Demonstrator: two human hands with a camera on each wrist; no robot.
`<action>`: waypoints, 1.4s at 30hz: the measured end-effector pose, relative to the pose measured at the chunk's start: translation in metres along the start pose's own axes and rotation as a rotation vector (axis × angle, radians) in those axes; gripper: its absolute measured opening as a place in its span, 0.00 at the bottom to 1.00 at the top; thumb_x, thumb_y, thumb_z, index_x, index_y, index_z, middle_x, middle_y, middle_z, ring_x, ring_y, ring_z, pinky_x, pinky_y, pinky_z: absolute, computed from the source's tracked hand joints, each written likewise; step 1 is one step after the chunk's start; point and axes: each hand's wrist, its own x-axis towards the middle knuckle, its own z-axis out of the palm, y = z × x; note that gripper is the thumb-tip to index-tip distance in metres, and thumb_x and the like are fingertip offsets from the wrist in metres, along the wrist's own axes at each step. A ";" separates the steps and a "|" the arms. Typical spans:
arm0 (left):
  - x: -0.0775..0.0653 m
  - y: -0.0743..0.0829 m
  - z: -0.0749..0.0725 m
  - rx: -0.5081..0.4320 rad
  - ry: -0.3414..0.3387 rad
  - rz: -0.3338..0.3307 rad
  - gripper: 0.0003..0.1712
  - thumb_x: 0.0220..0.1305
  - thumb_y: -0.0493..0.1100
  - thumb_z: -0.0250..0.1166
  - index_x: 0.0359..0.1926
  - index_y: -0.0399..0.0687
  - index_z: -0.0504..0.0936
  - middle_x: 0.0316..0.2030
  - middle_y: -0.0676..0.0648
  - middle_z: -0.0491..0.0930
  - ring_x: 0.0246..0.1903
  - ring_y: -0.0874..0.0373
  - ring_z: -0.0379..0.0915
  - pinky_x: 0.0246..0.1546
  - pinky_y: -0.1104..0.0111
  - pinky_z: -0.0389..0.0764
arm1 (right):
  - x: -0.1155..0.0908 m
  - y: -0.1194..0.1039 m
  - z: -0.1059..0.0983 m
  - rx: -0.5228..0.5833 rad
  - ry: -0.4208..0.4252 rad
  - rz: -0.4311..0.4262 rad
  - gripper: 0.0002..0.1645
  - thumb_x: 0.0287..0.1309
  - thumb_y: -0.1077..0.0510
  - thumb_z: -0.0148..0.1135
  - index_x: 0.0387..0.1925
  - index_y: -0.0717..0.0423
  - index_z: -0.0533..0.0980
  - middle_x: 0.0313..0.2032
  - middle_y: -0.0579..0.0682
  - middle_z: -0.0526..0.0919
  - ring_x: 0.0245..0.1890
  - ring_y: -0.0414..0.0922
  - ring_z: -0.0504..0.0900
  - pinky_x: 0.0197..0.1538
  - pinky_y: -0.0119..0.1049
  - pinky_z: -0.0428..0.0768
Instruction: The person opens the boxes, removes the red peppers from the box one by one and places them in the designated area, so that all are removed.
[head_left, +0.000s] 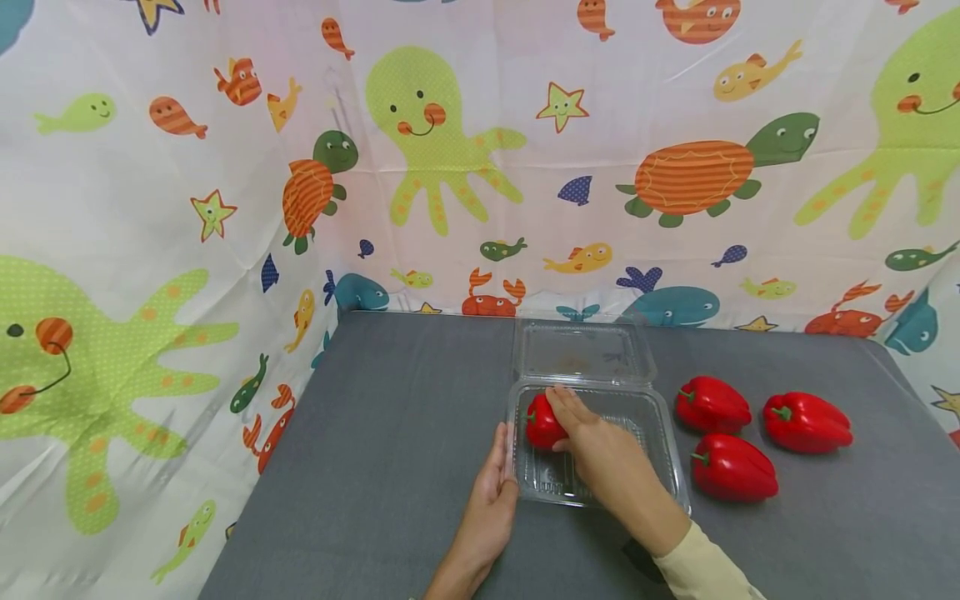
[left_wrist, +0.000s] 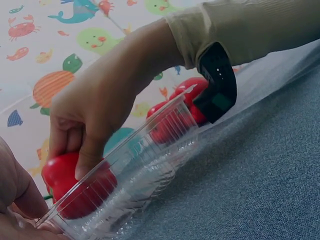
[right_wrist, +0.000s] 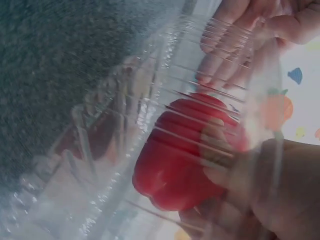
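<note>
A clear plastic clamshell box (head_left: 622, 492) lies with its lid folded back on the grey table. Inside its left part sits a red bell pepper (head_left: 542, 427), green stem toward the left. My right hand (head_left: 611, 458) grips this pepper from above, thumb on the near side and fingers over the far side, as the left wrist view shows on the pepper (left_wrist: 67, 182). Along the box's left wall, my left hand (head_left: 486, 508) rests with its fingers straight. Through the clear wall, the right wrist view shows the pepper (right_wrist: 175, 160) between thumb and fingers.
Right of the box lie three more red bell peppers: one at the back (head_left: 712, 404), one in front (head_left: 735, 468) and one farther right (head_left: 808, 422). The transparent lid (head_left: 581, 350) lies flat behind the box. A curtain with sea animals (head_left: 480, 167) hangs behind the table.
</note>
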 end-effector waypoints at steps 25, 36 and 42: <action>0.001 -0.001 -0.001 -0.034 0.004 -0.031 0.42 0.76 0.24 0.37 0.85 0.40 0.34 0.86 0.49 0.37 0.83 0.54 0.28 0.72 0.86 0.49 | -0.019 -0.001 -0.043 -0.024 0.139 -0.043 0.57 0.50 0.56 0.84 0.80 0.52 0.66 0.72 0.56 0.75 0.66 0.55 0.80 0.36 0.44 0.91; 0.001 -0.002 0.000 -0.032 0.002 -0.023 0.43 0.75 0.23 0.36 0.85 0.39 0.34 0.86 0.49 0.37 0.83 0.53 0.29 0.74 0.83 0.49 | -0.029 0.003 -0.062 -0.048 0.163 -0.032 0.62 0.48 0.57 0.85 0.82 0.48 0.61 0.73 0.55 0.74 0.64 0.57 0.82 0.29 0.39 0.88; 0.001 -0.002 0.000 -0.027 -0.004 -0.021 0.43 0.74 0.23 0.36 0.85 0.40 0.33 0.86 0.48 0.36 0.83 0.54 0.28 0.73 0.84 0.47 | -0.034 0.009 -0.067 -0.058 0.189 -0.033 0.65 0.45 0.60 0.86 0.83 0.47 0.60 0.73 0.55 0.74 0.66 0.56 0.80 0.33 0.43 0.90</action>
